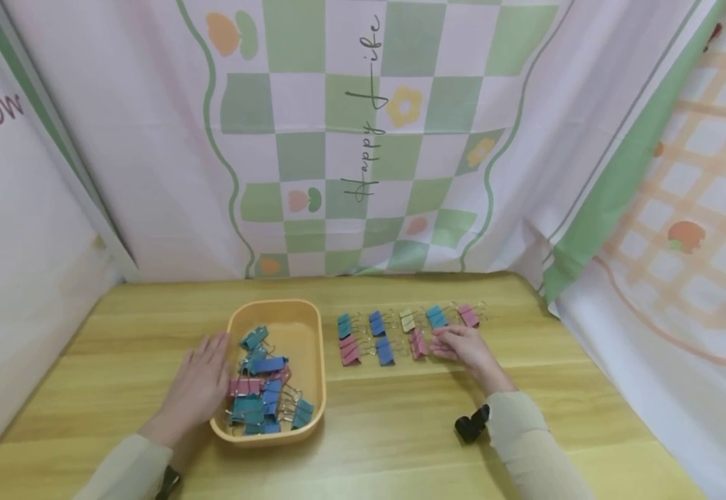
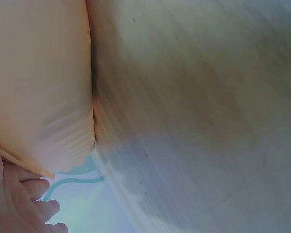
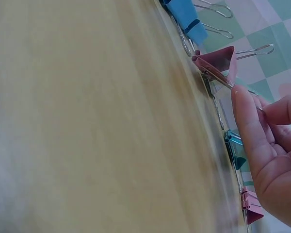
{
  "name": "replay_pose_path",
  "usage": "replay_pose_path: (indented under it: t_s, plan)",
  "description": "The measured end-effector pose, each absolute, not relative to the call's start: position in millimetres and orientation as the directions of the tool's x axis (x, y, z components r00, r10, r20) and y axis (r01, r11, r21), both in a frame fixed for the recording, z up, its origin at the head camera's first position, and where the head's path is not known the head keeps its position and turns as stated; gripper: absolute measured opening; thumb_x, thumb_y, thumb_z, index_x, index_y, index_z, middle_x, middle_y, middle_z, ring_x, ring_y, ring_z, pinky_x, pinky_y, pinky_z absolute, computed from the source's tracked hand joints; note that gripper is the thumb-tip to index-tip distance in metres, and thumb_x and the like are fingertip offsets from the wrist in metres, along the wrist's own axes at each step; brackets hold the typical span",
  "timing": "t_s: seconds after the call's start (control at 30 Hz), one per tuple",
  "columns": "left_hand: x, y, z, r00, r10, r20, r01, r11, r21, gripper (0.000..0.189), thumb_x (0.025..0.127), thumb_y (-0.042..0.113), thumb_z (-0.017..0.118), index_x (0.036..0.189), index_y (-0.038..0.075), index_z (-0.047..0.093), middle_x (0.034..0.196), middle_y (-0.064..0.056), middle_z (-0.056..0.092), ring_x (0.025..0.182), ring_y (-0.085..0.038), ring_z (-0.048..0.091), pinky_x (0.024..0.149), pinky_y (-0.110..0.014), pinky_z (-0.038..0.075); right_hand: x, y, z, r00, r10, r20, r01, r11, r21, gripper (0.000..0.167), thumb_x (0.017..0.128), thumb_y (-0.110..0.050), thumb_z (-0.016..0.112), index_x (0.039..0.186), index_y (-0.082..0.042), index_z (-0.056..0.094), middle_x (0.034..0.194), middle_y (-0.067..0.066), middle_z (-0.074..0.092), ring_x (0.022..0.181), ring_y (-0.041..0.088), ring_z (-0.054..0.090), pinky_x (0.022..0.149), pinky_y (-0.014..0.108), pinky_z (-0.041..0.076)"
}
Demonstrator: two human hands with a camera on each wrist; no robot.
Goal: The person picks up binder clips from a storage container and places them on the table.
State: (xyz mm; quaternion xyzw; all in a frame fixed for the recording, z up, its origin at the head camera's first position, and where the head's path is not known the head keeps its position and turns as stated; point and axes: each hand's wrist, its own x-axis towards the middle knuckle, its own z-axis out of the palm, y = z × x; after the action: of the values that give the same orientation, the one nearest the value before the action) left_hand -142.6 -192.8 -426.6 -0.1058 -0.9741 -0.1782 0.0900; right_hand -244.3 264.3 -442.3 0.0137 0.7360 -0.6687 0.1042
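Note:
My right hand [image 1: 465, 347] pinches a wire handle of a pink binder clip [image 1: 418, 344] between thumb and fingers. In the right wrist view this pink clip [image 3: 218, 63] stands at the fingertips, its other handle sticking out. To its left in the front row lie a blue clip [image 1: 385, 351] and another pink clip [image 1: 349, 350]. Against the left rim of a yellow-orange tray [image 1: 322, 347] rests my left hand [image 1: 199, 378], fingers extended. Teal, blue and pink binder clips [image 1: 249, 411] lie jumbled inside the tray. The left wrist view shows the tray's outer wall [image 2: 43, 87] beside the fingers.
Behind the front row runs a back row: a teal clip [image 1: 344, 326], a blue clip [image 1: 377, 323], a yellow clip [image 1: 407, 320], a lighter blue clip [image 1: 436, 317] and a pink clip [image 1: 468, 315]. A printed curtain [image 1: 363, 160] hangs at the wooden table's [image 1: 394, 430] far edge.

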Motion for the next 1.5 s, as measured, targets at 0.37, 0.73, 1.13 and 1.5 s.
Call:
replay_pose_path:
  t_s: [0.37, 0.73, 1.13, 1.5]
  plan:
    - [-144.3, -189.4, -423.8, -0.96, 0.173, 0.218, 0.24, 0.912, 0.334, 0.05, 0.098, 0.016, 0.034, 0.14, -0.01, 0.025, 0.145, -0.026, 0.022, 0.131, -0.046, 0.016, 0.106, -0.058, 0.01, -247.9, 268.4, -439.0, -0.969, -0.134, -0.209, 0.192, 0.125, -0.973, 0.031, 0.093, 0.003, 0.043, 0.118, 0.021, 0.044, 0.085, 0.016, 0.064, 0.074, 0.019, 0.065, 0.073, 0.031, 0.054]
    - [-144.5, -189.3, -422.3, -0.965, 0.166, 0.202, 0.226, 0.916, 0.332, 0.05, 0.098, 0.016, 0.035, 0.14, -0.009, 0.025, 0.145, -0.025, 0.022, 0.132, -0.046, 0.016, 0.106, -0.058, 0.009, -250.4, 267.1, -438.0, -0.964, -0.136, -0.228, 0.202, 0.181, -0.963, 0.035, 0.094, -0.003, 0.047, 0.119, 0.021, 0.044, 0.1, 0.022, 0.061, 0.077, 0.02, 0.065, 0.075, 0.032, 0.054]
    - [-142.6, -190.8, -425.1, -0.966, 0.161, 0.204, 0.222, 0.918, 0.329, 0.05, 0.098, 0.016, 0.034, 0.14, -0.009, 0.025, 0.145, -0.026, 0.022, 0.131, -0.046, 0.016, 0.106, -0.058, 0.01, -251.4, 270.2, -439.5, -0.964, -0.139, -0.227, 0.197, 0.203, -0.959, 0.039, 0.095, -0.005, 0.046, 0.124, 0.02, 0.04, 0.097, 0.023, 0.061, 0.078, 0.023, 0.065, 0.073, 0.033, 0.055]
    - [-142.9, -191.9, -427.1, -0.963, 0.168, 0.211, 0.23, 0.92, 0.318, 0.05, 0.098, 0.017, 0.033, 0.14, -0.009, 0.025, 0.145, -0.025, 0.022, 0.131, -0.046, 0.016, 0.105, -0.058, 0.011, -248.6, 271.9, -403.3, -0.99, -0.105, -0.093, 0.05, 0.355, -0.934, 0.037, 0.095, -0.01, 0.047, 0.123, 0.016, 0.046, 0.116, 0.031, 0.051, 0.084, 0.028, 0.062, 0.072, 0.032, 0.055]
